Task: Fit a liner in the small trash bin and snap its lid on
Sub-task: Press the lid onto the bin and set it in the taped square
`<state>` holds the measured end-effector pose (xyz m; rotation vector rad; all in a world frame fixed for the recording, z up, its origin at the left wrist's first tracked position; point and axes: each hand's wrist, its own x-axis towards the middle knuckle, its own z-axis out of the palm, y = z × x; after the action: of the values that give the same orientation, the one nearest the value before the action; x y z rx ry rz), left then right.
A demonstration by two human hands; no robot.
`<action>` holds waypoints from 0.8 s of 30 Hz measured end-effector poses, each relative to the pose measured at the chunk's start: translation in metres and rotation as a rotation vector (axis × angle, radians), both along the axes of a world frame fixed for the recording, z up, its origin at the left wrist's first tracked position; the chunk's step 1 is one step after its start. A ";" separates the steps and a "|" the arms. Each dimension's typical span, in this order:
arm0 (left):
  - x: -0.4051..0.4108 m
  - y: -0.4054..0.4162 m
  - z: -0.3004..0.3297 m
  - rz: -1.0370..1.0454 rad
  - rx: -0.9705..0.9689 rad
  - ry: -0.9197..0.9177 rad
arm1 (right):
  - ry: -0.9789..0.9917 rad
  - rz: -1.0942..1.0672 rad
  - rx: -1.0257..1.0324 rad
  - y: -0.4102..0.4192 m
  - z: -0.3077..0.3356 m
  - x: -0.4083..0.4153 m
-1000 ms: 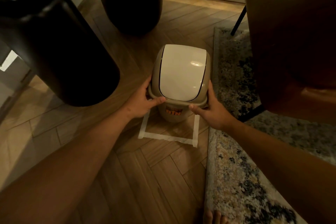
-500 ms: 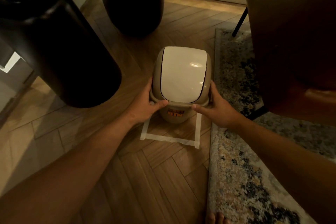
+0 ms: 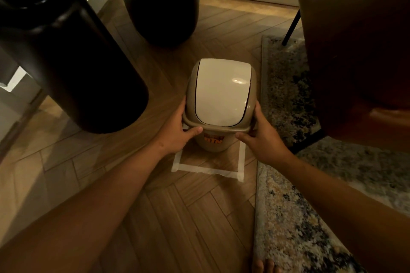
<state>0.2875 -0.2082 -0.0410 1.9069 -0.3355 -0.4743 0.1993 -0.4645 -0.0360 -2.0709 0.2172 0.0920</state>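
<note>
From the head camera, the small trash bin (image 3: 214, 143) stands on the wooden floor (image 3: 155, 217) inside a square of white tape (image 3: 206, 169), toward the square's far side, just beside the left edge of a patterned rug (image 3: 286, 224). Its tan lid (image 3: 220, 127) sits on top, with a cream swing flap (image 3: 221, 91) closed across the opening. The left hand (image 3: 177, 133) clasps the lid's left rim, thumb laid along the near front edge and fingers wrapped round the far side. The right hand (image 3: 259, 137) mirrors it on the right rim, thumb under the front lip, fingers curled behind. Both hands are clamped on the lid. The flap hides the inside, so any liner cannot be seen. An orange label (image 3: 214, 138) shows on the bin's front between the thumbs. Two tall dark vases (image 3: 73, 68) stand to the left, and a brown chair (image 3: 359, 51) to the right.
</note>
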 end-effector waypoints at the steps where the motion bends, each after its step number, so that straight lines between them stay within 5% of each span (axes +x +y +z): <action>1: 0.000 0.000 0.001 -0.003 -0.003 0.000 | 0.002 -0.003 -0.003 0.001 0.001 -0.001; 18: -0.001 0.004 0.002 -0.017 -0.015 0.062 | 0.017 0.009 0.040 0.000 0.003 -0.005; 21: 0.000 0.007 0.006 -0.011 0.032 0.052 | -0.029 -0.019 -0.138 0.001 0.013 -0.005; 24: 0.003 0.006 0.017 -0.032 0.222 -0.179 | -0.088 -0.004 -0.323 0.002 0.032 -0.001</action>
<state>0.2903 -0.2019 -0.0236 2.1691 -0.4461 -0.3746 0.1980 -0.4626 -0.0044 -2.3899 0.1916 -0.0401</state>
